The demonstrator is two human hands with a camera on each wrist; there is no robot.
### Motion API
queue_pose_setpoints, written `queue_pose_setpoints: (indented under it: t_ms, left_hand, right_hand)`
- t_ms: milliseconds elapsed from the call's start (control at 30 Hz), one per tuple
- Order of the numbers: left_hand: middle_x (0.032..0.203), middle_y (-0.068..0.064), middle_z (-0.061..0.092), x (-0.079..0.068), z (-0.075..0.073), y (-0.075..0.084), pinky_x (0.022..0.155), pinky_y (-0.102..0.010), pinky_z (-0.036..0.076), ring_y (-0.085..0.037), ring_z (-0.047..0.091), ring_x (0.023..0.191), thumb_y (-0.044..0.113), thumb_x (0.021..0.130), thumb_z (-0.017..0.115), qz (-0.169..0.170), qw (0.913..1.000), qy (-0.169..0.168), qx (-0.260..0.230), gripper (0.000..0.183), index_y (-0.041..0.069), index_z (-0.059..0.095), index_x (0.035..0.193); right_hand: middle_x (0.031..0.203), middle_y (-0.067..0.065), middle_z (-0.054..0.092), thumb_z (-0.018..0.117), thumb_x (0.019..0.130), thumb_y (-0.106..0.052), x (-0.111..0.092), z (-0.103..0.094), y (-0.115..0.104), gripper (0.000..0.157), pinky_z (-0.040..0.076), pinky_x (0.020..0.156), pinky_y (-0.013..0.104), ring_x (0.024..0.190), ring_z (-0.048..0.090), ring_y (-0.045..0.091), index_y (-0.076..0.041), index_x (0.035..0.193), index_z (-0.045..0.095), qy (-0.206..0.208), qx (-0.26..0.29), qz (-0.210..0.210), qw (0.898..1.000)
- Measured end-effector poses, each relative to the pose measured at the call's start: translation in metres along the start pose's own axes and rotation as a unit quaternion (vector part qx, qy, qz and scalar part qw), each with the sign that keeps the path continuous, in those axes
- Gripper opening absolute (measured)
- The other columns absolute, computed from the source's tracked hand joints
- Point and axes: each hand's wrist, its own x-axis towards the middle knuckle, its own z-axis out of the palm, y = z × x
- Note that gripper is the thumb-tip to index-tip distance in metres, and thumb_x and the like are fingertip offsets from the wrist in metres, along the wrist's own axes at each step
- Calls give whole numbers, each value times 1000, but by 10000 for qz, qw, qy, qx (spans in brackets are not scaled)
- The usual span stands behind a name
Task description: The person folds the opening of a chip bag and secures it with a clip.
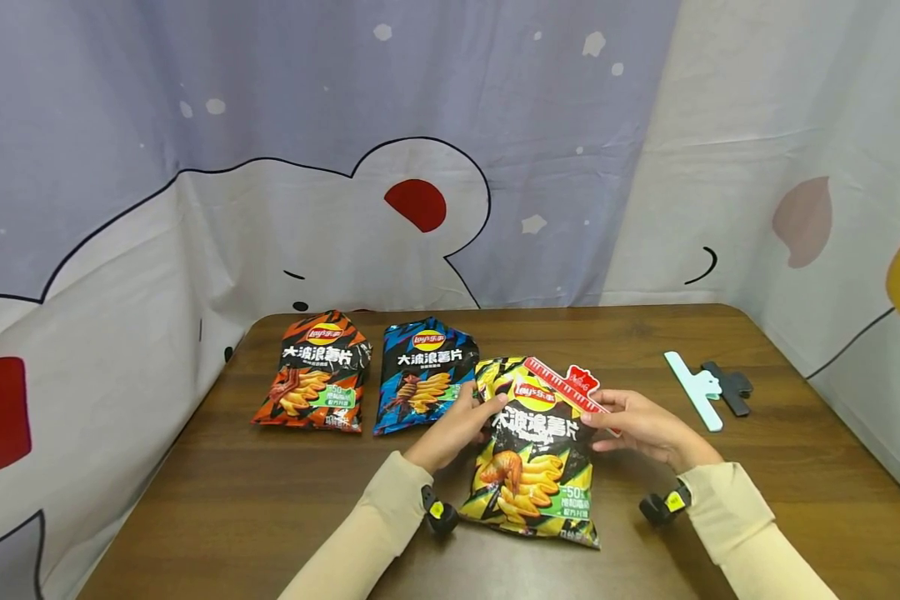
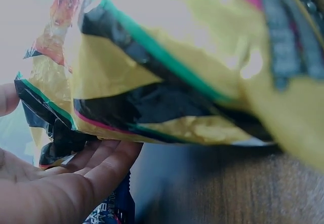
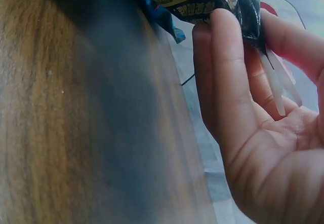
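A yellow and black bag of potato chips is held up off the table's near middle, its front facing the head camera. A red bag clip with a rose-shaped handle lies slantwise across the bag's top right corner. My left hand grips the bag's left edge, thumb on the front; in the left wrist view its fingers reach behind the bag. My right hand pinches the upper right edge near the clip's lower end. In the right wrist view the pale ends of the clip extend over the palm.
An orange chip bag and a blue chip bag lie at the back left of the wooden table. At the right lie a mint-green clip and a black clip. A patterned curtain hangs behind.
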Motion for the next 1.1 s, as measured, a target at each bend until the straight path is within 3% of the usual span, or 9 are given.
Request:
queue_pose_setpoints:
  t_ms: [267,467,600,833,1100]
  left_hand:
    - [130,-20,46,2,5,3,95,-49,48,-26,54,112,41,97,52,54,9999,-30,-145,70,8,15,147]
    - [113,-15,44,8,8,4,87,-45,53,-26,54,106,35,97,55,-13,9999,44,-99,62,5,23,141]
    - [112,-16,49,10,10,4,87,-45,53,-29,58,109,31,97,56,0,10000,1,-60,62,7,24,145]
    - [126,-21,50,14,14,4,88,-46,53,-33,58,115,27,96,57,9,9999,54,-114,74,8,15,154]
    - [131,-18,55,16,20,7,88,-43,53,-27,60,110,23,96,57,200,9997,-102,14,65,9,27,152]
  right_hand:
    - [106,5,57,63,93,-15,1,-6,-1,26,58,76,33,95,60,13,-4,115,54,249,44,47,9997]
    - [105,0,60,62,94,-17,2,-13,-2,24,58,74,32,95,59,10,-10,116,57,467,28,86,9989]
    - [104,-1,60,62,94,-18,2,-17,-2,32,58,76,32,95,60,10,-6,123,56,613,-21,67,9981]
    - [101,-2,62,61,94,-19,5,-24,0,40,57,74,30,92,61,9,0,128,52,791,-69,41,9968]
    - [96,-2,61,61,94,-19,6,-33,2,39,58,73,30,86,60,8,0,127,52,1024,-18,49,9947]
